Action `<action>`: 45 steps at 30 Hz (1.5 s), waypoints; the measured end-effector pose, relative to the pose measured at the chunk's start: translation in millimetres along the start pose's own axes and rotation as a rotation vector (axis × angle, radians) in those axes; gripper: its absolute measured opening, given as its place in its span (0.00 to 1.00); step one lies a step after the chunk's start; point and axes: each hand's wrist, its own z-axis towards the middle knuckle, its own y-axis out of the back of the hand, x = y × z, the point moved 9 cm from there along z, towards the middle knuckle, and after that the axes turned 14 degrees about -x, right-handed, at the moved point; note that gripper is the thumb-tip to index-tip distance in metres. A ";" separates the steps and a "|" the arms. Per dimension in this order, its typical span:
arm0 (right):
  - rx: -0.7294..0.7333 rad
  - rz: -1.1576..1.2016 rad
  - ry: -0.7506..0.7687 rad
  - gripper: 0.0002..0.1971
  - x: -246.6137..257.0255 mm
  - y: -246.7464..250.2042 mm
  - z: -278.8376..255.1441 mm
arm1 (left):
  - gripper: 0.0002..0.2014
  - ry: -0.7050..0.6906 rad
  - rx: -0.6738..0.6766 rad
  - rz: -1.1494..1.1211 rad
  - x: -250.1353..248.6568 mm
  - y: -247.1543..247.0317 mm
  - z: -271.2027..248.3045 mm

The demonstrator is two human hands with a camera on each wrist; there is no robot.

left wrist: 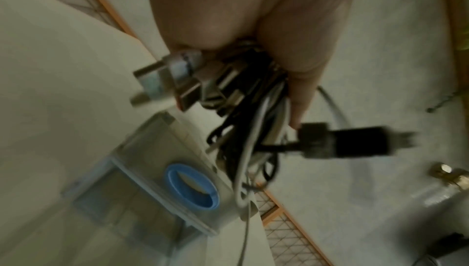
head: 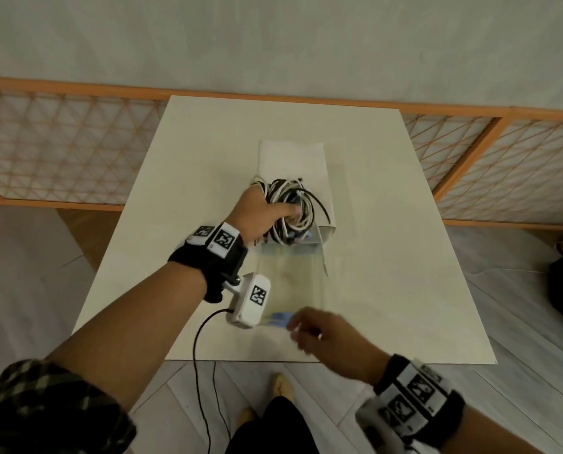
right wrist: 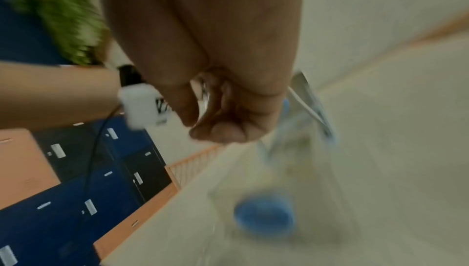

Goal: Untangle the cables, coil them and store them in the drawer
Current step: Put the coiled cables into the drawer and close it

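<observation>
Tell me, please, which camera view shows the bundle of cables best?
The head view: the whole black-and-white cable bundle shows, gripped by the left hand above the drawer unit. The left wrist view shows it close but blurred, with plugs sticking out. The right wrist view does not show the bundle.

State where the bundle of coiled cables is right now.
In the head view, the bundle of coiled cables is near the table's centre, gripped in the left hand, just above the white drawer unit and beyond its pulled-out clear drawer.
</observation>
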 end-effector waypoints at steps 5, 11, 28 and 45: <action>-0.546 -0.345 0.609 0.27 99.6 88.7 8.2 | 0.10 0.006 0.385 0.056 7.1 -8.9 -61.4; -0.223 -0.024 0.302 0.35 105.9 108.6 33.7 | 0.08 0.061 0.456 0.276 38.4 -6.8 -85.1; -0.068 -0.526 0.532 0.39 86.1 37.3 59.6 | 0.28 -0.142 0.570 0.271 14.6 -35.6 -76.3; -0.837 0.661 -0.214 0.04 17.0 110.6 87.7 | 0.16 0.648 0.791 -0.241 85.2 -44.5 -167.8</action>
